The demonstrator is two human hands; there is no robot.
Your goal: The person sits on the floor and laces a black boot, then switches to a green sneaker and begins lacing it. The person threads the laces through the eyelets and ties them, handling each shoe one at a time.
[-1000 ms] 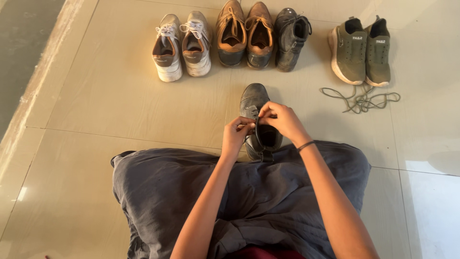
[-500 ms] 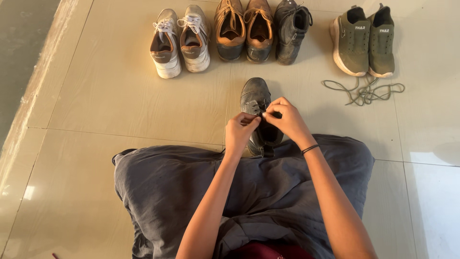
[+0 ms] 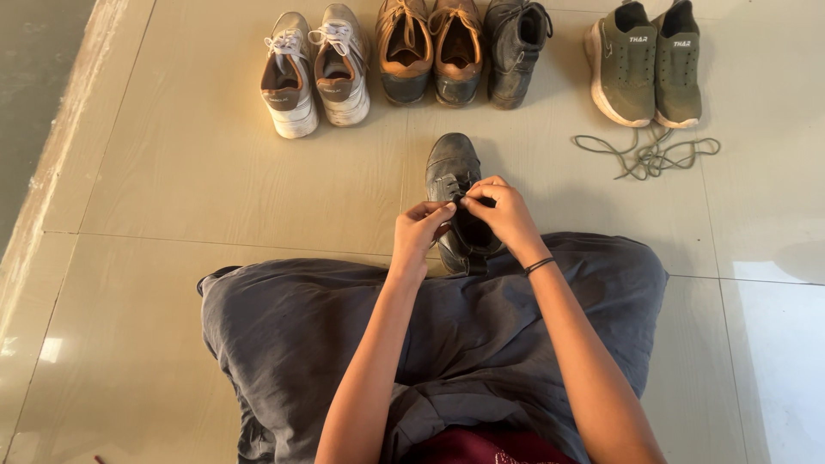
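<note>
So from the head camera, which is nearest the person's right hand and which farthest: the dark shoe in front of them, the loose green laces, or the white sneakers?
1. Dark shoe: directly under the right hand, whose fingers are at its lacing.
2. Loose green laces: on the floor, up and to the right.
3. White sneakers: in the far row, up and to the left, farthest.

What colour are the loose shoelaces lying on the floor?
The loose shoelaces are olive green, like the laceless shoes behind them; the head view shows them.
</note>
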